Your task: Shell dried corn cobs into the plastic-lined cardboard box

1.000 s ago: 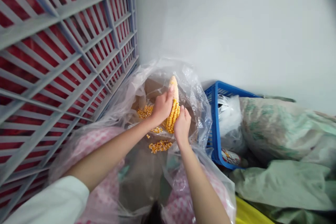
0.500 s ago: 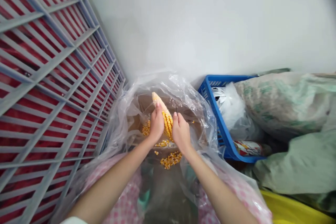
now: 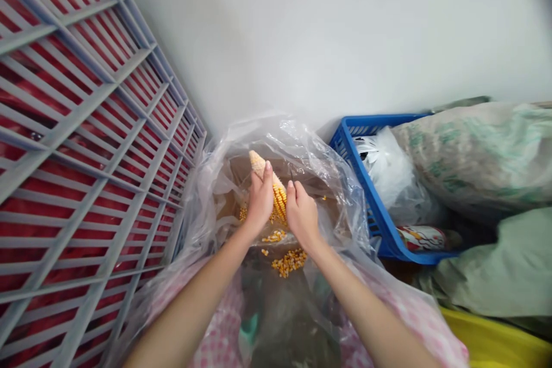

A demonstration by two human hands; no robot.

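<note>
My left hand [image 3: 261,198] is wrapped around a corn cob [image 3: 279,200], tilted with its pale tip up to the left. The upper part is bare of kernels, while yellow rows remain on the lower part. My right hand [image 3: 303,211] is closed against the cob's lower right side. A thin dark pointed tool [image 3: 291,175] sticks up from its fingers; the rest of it is hidden in the hand. Below both hands, loose corn kernels [image 3: 288,263] lie on a clear plastic bag [image 3: 345,207] spread open over my lap.
A grey slatted plastic crate [image 3: 99,178] with red material behind it stands at the left. On the right, a blue basket [image 3: 383,236] holds white plastic bags and a printed can [image 3: 422,237]. A stuffed sack [image 3: 470,161] rests on it. A white wall [image 3: 310,34] rises behind.
My left hand has shifted its grip, its thumb now lying across the cob's bare part. The right hand stays at the cob's lower side. The whole view has shifted slightly.
</note>
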